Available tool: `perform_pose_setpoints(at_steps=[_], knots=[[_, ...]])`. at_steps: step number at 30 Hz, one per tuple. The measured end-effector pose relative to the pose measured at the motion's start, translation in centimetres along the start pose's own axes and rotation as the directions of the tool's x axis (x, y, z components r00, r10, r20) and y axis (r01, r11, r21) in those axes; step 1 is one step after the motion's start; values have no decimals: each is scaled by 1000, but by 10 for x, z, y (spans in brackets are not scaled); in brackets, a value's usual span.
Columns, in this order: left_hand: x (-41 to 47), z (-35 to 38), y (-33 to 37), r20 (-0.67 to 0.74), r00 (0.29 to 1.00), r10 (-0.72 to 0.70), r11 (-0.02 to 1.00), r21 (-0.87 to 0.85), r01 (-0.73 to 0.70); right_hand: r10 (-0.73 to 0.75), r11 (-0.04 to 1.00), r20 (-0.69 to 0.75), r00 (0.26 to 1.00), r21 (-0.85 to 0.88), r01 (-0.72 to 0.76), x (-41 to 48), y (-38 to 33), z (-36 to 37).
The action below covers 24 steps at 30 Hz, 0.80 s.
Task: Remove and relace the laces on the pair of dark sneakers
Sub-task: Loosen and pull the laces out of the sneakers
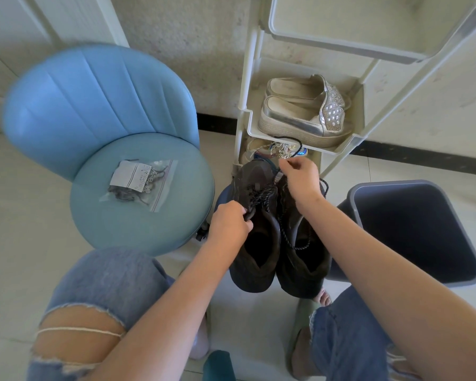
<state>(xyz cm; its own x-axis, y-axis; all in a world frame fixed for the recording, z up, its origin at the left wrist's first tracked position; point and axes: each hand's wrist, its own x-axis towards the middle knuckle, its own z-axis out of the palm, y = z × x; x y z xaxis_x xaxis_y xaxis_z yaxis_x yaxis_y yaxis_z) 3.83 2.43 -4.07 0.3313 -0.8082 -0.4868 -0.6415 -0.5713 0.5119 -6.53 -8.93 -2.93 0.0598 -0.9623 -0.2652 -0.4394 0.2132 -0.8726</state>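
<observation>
A seated person holds two dark sneakers side by side, toes pointing away, between knees in ripped jeans. The left hand [230, 220], fingers curled, grips the near-side edge of the left sneaker [258, 243] just below its crossed lacing, though whether it pinches the collar or a lace end is hard to tell. The right hand [300, 178] hovers over the toe end of the right sneaker [305, 259], thumb and forefinger pinching a loose lace [293, 242] that loops up toward the rack [252, 114] and trails back across that shoe's opening. A bag [142, 182] of laces lies on the blue chair [93, 215] at left; a grey bin [412, 229] stands at right, and silver shoes [302, 114] sit on the rack.
</observation>
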Motion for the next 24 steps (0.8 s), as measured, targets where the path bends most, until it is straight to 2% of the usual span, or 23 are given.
perform_pose_setpoints(at_steps=[2, 4, 6, 8, 14, 16, 20, 24], knots=[[-1, 0, 0, -21, 1000, 14, 1000, 5, -14, -192, 937, 134, 972, -269, 222, 1, 5, 0], [-3, 0, 0, -26, 1000, 9, 1000, -13, -9, -341, 746, 349, 873, -464, 478, -1, 8, 2], [-4, -1, 1, -30, 999, 14, 999, -29, -15, -335, 604, 517, 788, -524, 600, -5, 8, 2], [-4, -2, 1, -31, 999, 32, 999, -29, -33, -271, 541, 638, 721, -518, 662, -7, 7, -1], [-3, -1, 0, -38, 997, 60, 998, -12, -61, -128, 597, 729, 673, -485, 639, -8, 9, -3], [-3, -1, 1, -48, 997, 65, 998, -1, -65, -74, 586, 751, 656, -500, 638, -9, 11, 0], [-4, -3, 2, -27, 997, 67, 998, 13, -67, -155, 579, 721, 675, -487, 653, -5, 12, 2], [-5, -2, 1, -40, 998, 54, 999, 7, -54, -162, 601, 693, 702, -495, 628, -1, 13, 5]])
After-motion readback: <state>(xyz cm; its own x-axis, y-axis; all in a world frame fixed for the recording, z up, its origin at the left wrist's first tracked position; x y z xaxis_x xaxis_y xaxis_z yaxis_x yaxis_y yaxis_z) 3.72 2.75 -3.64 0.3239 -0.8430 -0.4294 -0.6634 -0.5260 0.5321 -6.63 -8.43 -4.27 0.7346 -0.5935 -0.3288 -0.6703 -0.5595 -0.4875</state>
